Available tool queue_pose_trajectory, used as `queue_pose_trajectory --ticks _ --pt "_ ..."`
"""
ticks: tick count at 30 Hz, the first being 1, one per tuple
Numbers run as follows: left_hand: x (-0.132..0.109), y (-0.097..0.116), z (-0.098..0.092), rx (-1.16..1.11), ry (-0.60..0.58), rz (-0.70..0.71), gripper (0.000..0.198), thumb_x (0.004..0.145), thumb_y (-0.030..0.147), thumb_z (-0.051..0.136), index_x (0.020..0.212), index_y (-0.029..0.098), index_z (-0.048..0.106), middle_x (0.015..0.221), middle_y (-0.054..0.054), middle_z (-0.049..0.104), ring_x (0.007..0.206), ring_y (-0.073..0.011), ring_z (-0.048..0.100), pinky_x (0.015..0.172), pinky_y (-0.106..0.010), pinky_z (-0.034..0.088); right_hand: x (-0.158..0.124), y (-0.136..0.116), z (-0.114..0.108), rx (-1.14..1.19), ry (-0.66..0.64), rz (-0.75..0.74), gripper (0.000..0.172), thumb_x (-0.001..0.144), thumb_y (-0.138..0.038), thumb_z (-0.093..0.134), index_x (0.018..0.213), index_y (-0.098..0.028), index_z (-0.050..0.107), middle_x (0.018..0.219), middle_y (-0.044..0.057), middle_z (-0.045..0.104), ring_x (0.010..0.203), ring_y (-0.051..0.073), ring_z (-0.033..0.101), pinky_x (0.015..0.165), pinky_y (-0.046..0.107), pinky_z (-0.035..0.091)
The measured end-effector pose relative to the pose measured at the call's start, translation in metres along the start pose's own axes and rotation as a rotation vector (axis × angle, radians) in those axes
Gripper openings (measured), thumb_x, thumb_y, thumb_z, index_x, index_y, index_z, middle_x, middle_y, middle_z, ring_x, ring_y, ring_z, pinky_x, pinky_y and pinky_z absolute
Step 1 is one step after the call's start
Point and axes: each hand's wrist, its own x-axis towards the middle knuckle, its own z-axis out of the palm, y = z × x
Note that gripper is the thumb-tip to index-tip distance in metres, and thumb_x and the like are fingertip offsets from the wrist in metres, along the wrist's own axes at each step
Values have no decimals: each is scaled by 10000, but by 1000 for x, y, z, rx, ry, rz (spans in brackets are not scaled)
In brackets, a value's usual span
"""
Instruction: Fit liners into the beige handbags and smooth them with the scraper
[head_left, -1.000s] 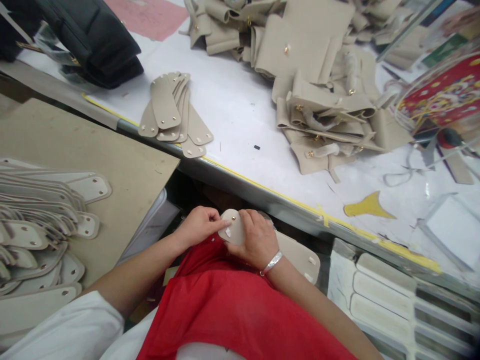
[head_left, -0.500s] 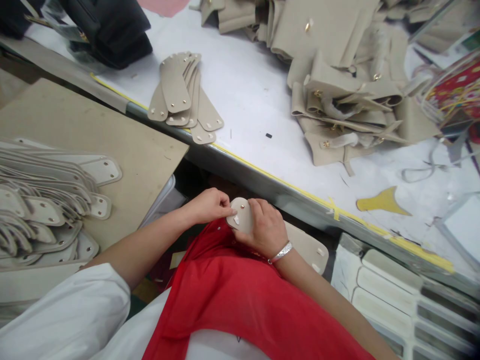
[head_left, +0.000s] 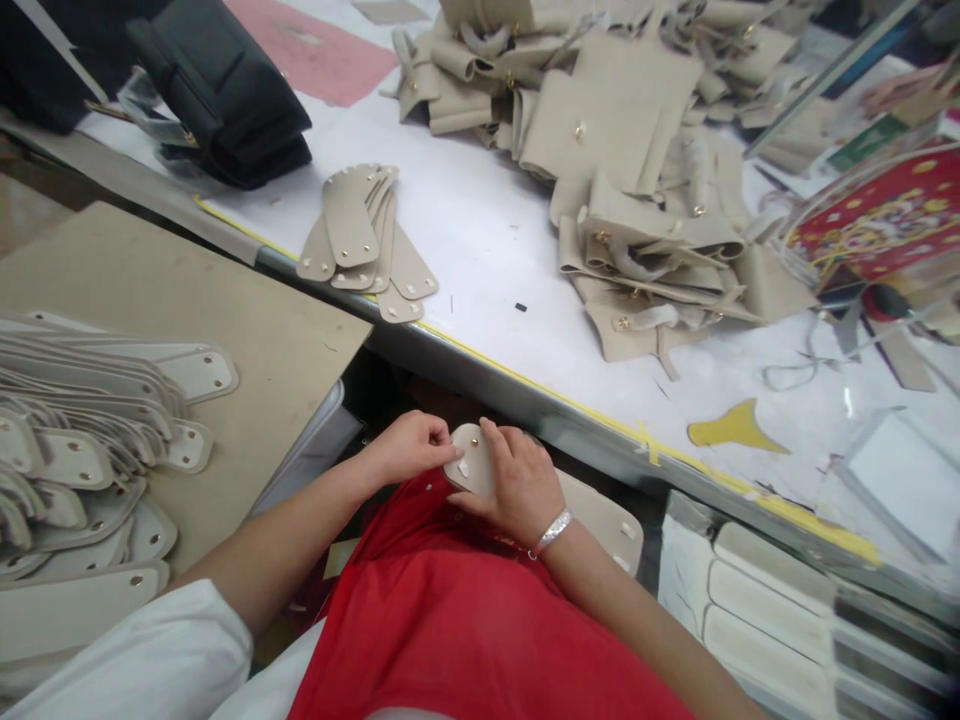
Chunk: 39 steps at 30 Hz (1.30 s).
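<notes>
A beige leather strap [head_left: 474, 470] with a rounded end lies across my lap, at the table's edge. Near that end are a gold rivet and a small white tab. My right hand [head_left: 519, 475], wearing a silver bracelet, is wrapped round the strap from the right. Curled fingers and an extended thumb form my left hand [head_left: 412, 447]; its thumb presses on the strap's left edge beside the white tab. What its fingertips do behind is hidden. Beyond my right wrist, a beige end with white tabs [head_left: 619, 530] shows; whether it belongs to the same strap I cannot tell.
Several similar beige straps [head_left: 352, 225] are fanned on the white table [head_left: 480, 260]. Beige bag parts [head_left: 652, 250] are heaped farther right, and a black bag [head_left: 225, 95] stands at upper left. Many pale straps [head_left: 90, 400] are stacked on a board [head_left: 277, 350] at left.
The view has shifted, so the table, hands and strap appear slightly lower and farther left. Both hands keep nearly the same hold on the strap.
</notes>
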Motion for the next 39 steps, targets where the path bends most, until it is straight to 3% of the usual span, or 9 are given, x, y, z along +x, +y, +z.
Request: queue_pose_trajectory --ticks 9,17,21,25,28,31,33,35,39 --pt "2 -2 -1 -23 -3 -32 300 694 412 613 582 134 590 552 5 585 516 -105 475 482 -212 328 12 -9 1 19 -1 20 623 631 -509 630 1115 -140 497 1019 104 522 894 235 484 792 336 376" --pt "1 8 -4 92 -7 -23 276 685 395 604 571 150 548 534 23 540 503 -96 447 478 -220 304 10 -8 8 17 23 16 666 653 -539 601 1168 -134 478 1059 118 522 912 244 487 790 346 376" --pt "-2 2 2 92 13 40 248 710 383 592 637 176 476 567 48 489 520 -93 414 484 -220 291 5 -5 8 15 23 -31 762 653 -547 625 1241 -102 433 1148 150 513 1016 272 474 873 387 364" --pt "-4 -7 5 48 17 54 258 724 407 599 754 184 474 634 46 492 562 -101 443 511 -219 327 -20 21 -6 15 -10 -131 1001 601 -627 649 1363 -82 295 1302 192 435 1170 302 401 990 444 288" --pt "-4 -6 -2 -36 -28 57 414 691 417 651 990 177 496 776 8 556 641 -120 514 565 -234 400 -55 51 -19 -45 -19 -68 987 629 -632 620 1376 -84 281 1326 190 423 1196 307 389 1018 470 256" --pt "-4 3 -13 -143 27 113 578 684 346 665 1188 192 428 989 -49 561 767 -131 553 663 -261 456 -90 79 -24 -105 11 -9 917 684 -606 579 1381 -90 280 1320 189 432 1203 303 392 1027 474 254" --pt "-3 11 -18 -234 72 106 513 699 318 638 1158 183 453 1017 -62 557 811 -138 561 683 -266 472 -107 93 -21 -114 34 9 907 699 -600 568 1394 -104 262 1318 190 434 1208 301 391 1025 472 267" --pt "-2 17 -17 -273 98 22 387 710 338 610 1038 160 504 908 -47 569 759 -144 568 602 -247 473 -116 100 -15 -98 58 7 927 695 -619 568 1404 -118 246 1323 189 428 1214 302 389 1020 472 288" --pt "-1 24 -2 -111 72 -138 316 753 475 537 774 160 524 612 15 503 527 -117 499 436 -203 370 -119 104 -8 -11 126 5 943 691 -619 586 1414 -132 224 1340 181 410 1237 295 377 1015 463 334"
